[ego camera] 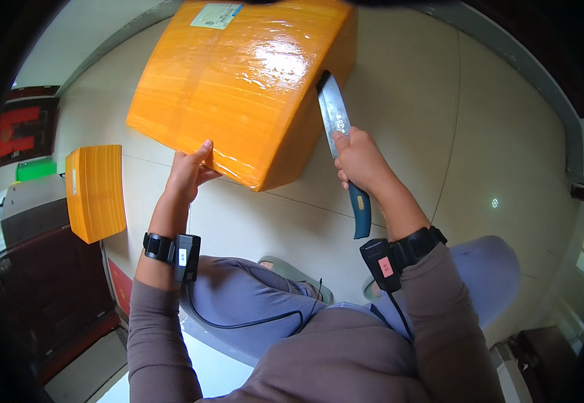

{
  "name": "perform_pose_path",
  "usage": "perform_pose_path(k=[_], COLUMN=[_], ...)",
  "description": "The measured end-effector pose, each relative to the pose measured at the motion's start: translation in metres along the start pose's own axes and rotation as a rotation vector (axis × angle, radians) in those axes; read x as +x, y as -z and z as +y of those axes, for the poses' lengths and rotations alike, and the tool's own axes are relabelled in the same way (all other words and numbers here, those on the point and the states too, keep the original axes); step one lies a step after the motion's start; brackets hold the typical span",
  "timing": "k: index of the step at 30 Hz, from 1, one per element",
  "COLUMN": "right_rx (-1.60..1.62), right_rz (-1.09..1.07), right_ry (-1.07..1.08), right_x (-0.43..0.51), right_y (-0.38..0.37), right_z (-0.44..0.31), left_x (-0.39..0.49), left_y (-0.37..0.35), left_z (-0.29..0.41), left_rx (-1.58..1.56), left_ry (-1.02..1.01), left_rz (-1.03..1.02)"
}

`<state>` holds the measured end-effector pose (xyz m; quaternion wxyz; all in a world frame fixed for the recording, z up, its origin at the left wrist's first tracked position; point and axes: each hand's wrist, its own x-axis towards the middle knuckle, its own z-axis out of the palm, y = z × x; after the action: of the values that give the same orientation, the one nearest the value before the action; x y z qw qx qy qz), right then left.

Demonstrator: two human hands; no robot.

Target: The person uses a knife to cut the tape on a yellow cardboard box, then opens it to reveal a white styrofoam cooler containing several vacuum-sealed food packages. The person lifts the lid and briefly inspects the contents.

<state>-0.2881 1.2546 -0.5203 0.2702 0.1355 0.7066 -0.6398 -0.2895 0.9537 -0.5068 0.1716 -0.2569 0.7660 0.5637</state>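
Note:
A large box wrapped in shiny orange packing tape (221, 90) fills the upper middle, a label bearing writing near its top. My left hand (191, 169) rests at the box's near edge, its thumb on the upper face and its fingers partly hidden at the underside. In my right hand (362, 158) is a kitchen knife (336, 113) with a dark teal handle, the thumb and fingers around the base of the blade and the upper handle. The blade points up and away, its tip at the box's right side; whether it has pierced the tape I cannot tell.
A smaller orange-taped box (95, 194) stands on the tiled floor (397, 75) at the left. Beyond it are a dark wooden cabinet (50, 297) and a green container (36, 170). Cables (251, 322) run from the wrist devices across my lap. A dark box (546, 360) is at lower right.

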Motion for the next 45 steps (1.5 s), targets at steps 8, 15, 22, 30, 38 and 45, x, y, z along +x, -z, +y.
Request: perform_pose_path(k=[8,15,22,30,38,45], right_rx=[-0.07,-0.12,-0.112,-0.242,-0.387,-0.43], right_rz=[-0.015,-0.116,-0.145,-0.217,-0.27,-0.176], right_ry=[0.0,-0.11,-0.095,0.034,0.134,-0.2], right_x=[-0.013,-0.049,-0.068,-0.091,-0.104,-0.099], right_y=[-0.019,-0.042,-0.051,-0.06,-0.047,0.026], right_z=[0.014,0.026,0.037,0.069,0.093,0.06], left_x=[0.003,0.006,0.013,0.019,0.014,0.015], left_y=[0.001,0.002,0.003,0.011,0.047,-0.027], left_z=[-0.003,-0.009,-0.013,-0.025,0.054,0.093], left_rx=[-0.041,-0.048,-0.15,0.0,0.611,0.691], left_ry=[-0.01,-0.031,-0.044,-0.134,-0.785,-0.938], left_rz=[0.027,0.037,0.086,0.111,0.604,0.236])
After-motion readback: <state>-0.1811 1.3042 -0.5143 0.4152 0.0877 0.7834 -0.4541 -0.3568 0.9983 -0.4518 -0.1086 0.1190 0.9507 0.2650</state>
